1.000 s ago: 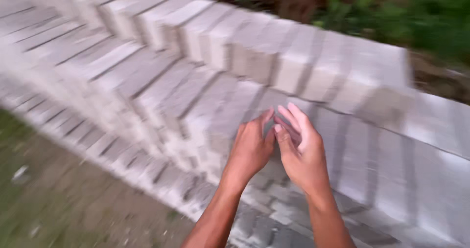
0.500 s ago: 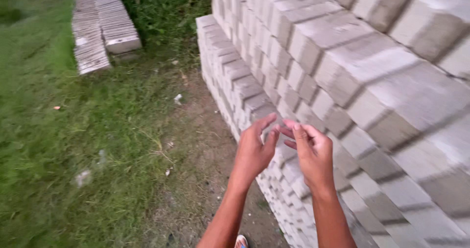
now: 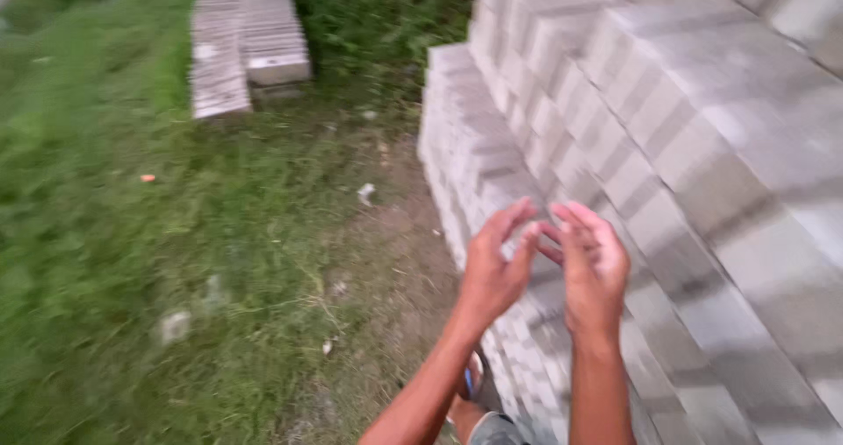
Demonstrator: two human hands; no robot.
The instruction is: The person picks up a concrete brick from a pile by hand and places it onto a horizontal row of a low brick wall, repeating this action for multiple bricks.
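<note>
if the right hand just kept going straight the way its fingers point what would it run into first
Probably the left hand: the right hand has its fingers angled up and toward it, fingertips nearly touching. Past that, the stepped stack of grey concrete blocks lies behind. The picture is blurred, so depth is uncertain.

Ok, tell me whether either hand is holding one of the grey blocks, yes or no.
No: the left hand and right hand are raised with fingers spread, empty, in front of the stacked grey blocks.
</note>
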